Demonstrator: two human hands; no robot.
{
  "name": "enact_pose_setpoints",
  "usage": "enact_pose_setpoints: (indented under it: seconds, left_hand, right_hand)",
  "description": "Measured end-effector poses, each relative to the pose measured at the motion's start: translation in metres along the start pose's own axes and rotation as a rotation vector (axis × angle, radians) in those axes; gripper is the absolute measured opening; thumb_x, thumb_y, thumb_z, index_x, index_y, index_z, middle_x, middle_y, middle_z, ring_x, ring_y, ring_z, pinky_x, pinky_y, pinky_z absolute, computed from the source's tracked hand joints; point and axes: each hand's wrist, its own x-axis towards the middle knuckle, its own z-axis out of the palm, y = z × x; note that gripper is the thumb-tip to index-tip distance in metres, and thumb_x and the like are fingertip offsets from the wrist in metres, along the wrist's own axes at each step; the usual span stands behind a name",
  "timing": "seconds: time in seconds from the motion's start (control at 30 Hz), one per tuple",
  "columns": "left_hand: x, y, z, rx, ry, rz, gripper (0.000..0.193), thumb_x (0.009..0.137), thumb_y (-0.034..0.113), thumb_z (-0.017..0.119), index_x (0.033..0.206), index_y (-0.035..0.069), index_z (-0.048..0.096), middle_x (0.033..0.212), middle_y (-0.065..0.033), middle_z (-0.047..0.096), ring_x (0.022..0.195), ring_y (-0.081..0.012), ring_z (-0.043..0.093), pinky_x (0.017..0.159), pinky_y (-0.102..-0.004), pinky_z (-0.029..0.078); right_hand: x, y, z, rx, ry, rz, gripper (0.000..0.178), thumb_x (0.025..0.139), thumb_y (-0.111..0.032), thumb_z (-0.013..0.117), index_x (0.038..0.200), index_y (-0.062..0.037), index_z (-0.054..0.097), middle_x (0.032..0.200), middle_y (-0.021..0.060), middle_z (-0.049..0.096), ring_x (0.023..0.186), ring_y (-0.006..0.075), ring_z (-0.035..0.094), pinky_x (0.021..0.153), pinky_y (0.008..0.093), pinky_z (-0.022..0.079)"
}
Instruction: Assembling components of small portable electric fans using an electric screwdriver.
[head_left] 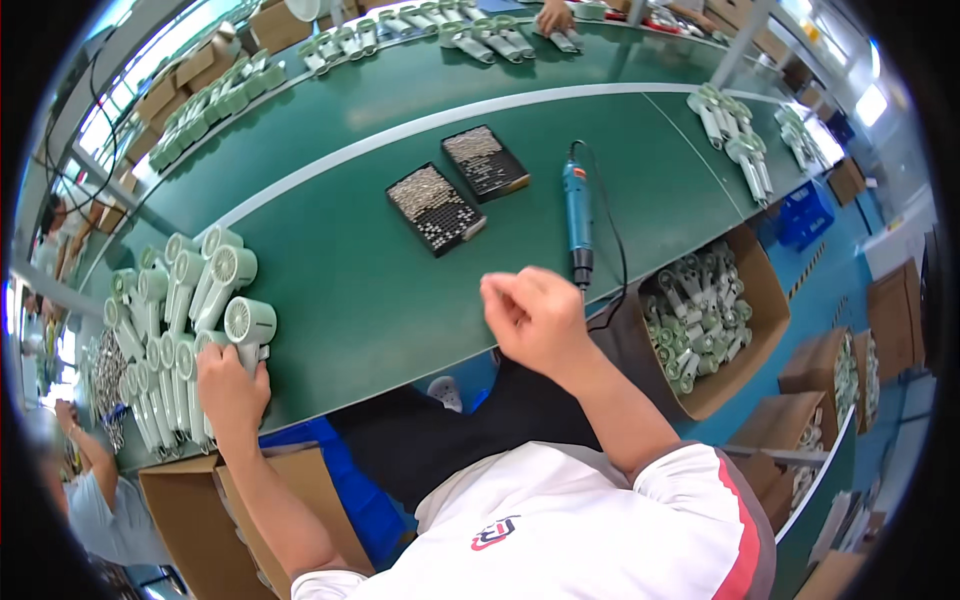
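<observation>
At the table's left end, my left hand (232,390) is closed round the handle of a pale green handheld fan (250,322). That fan stands at the right side of a dense cluster of similar handheld fans (180,290). My right hand (540,315) is raised over the table's near edge, its fingers curled together. Whatever is between those fingertips, if anything, is hidden. Just beyond it a blue electric screwdriver (578,215) lies with its tip toward me, its cord looping to the right. Two black trays (438,248) of small light pieces sit mid-table.
The green table (340,290) has a pale strip along its far side. To the right, a cardboard box (765,300) holds many fan parts; an opened carton (190,510) stands below left. More fans line the far bench (480,45), where another person's hand (555,17) works.
</observation>
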Motion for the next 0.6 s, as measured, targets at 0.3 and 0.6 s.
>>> enact_pose_setpoints:
  seconds: [0.3,0.6]
  left_hand:
    - [0.006,0.014,0.006,-0.122,0.115,0.017,0.029,0.079,0.015,0.079,0.095,-0.004,0.063,0.099,-0.0217,0.063,0.097,-0.0430,0.062,0.086,-0.0492,0.051]
    - [0.024,0.028,-0.020,-0.936,0.036,-0.138,0.033,0.081,0.017,0.081,0.102,-0.006,0.070,0.083,-0.0038,0.065,0.075,-0.0124,0.058,0.068,-0.0324,0.046]
  right_hand:
    - [0.025,0.069,-0.025,-0.812,-0.208,0.491,0.051,0.087,-0.037,0.078,0.114,0.0041,0.067,0.100,0.0199,0.063,0.091,0.0362,0.065,0.080,0.0436,0.056]
    - [0.030,0.069,-0.021,-0.728,-0.181,0.469,0.049,0.089,-0.037,0.076,0.117,0.0032,0.067,0.100,0.0241,0.065,0.092,0.0404,0.067,0.082,0.0476,0.055]
